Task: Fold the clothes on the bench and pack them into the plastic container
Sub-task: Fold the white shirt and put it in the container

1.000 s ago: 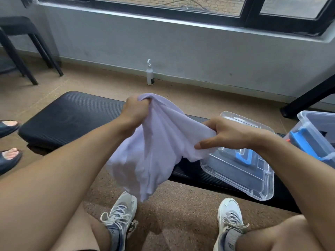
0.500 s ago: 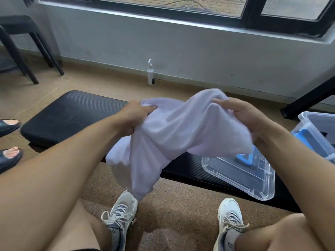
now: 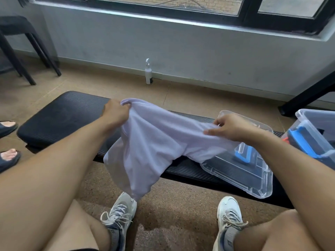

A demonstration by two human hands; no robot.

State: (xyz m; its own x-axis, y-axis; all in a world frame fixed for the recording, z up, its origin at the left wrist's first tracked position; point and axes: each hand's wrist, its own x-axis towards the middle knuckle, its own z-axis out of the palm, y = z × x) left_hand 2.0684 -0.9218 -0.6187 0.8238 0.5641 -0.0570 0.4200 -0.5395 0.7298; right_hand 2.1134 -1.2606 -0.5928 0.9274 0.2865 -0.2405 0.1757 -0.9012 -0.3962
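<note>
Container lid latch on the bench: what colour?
Blue, on the clear lid; the latch shows in the head view.

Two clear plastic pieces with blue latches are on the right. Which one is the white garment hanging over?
The flat clear lid lying on the bench: the white garment, held by both hands, drapes over its near-left corner. The deeper container at the far right edge is untouched.

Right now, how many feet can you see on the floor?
4. Two white sneakers below the bench: one under the hanging white garment, one right. Two sandalled feet at the left edge.
</note>
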